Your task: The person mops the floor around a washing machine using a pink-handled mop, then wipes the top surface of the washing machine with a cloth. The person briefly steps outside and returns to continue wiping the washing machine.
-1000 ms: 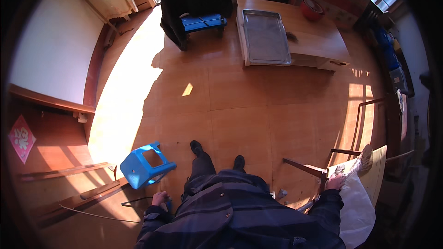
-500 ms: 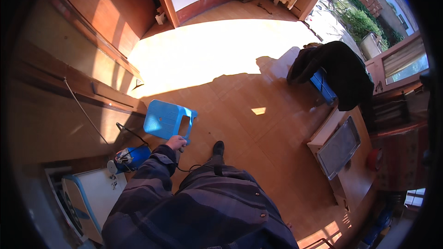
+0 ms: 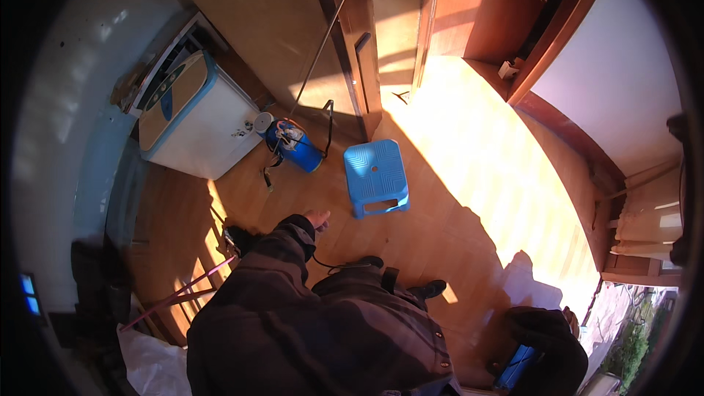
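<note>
My left hand reaches out past a dark sleeve, low over the wooden floor. Its fingers look loosely apart and it holds nothing. A small blue plastic stool stands upright just ahead and to the right of the hand, a short gap away. A thin black cable runs on the floor under my forearm toward my shoes. My right hand is out of view.
A blue sprayer tank with hose lies by a white, blue-trimmed appliance at the left wall. A wooden door frame and a thin rod stand behind. A dark garment over a blue seat is lower right. A white bag lies lower left.
My head has swung round, so the stool now lies ahead to the right. My left hand, at the stool's edge before, is now a little apart from it.
</note>
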Demonstrator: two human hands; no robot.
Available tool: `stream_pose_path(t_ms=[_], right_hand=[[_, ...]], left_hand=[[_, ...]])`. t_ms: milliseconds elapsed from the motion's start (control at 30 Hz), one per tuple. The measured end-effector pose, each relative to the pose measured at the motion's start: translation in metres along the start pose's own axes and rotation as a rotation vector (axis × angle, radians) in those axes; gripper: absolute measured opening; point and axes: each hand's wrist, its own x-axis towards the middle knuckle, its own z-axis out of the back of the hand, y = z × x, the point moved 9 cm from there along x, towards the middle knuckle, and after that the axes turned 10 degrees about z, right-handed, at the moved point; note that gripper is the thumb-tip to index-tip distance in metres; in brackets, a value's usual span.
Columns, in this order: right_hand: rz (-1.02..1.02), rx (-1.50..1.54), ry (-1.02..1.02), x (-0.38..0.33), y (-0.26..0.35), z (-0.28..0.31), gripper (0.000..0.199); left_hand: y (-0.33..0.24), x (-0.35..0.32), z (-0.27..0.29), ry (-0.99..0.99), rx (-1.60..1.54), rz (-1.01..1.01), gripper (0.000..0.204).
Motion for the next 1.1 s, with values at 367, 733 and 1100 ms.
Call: stream_pose_path(t_ms=[367, 733, 1100], right_hand=[[0.222, -0.182, 0.264, 0.211, 0.081, 0.162, 0.036], [0.251, -0.114, 0.363, 0.33, 0.143, 0.247, 0.032], [0.227, -0.103, 0.011, 0.352, 0.069, 0.339, 0.033]], left_hand=[[0.201, -0.074, -0.154, -0.1, 0.091, 0.171, 0.036], [0.105, -0.144, -0.264, -0.145, -0.108, 0.037, 0.045], [-0.065, 0.009, -0.304, -0.053, 0.102, 0.24, 0.039]])
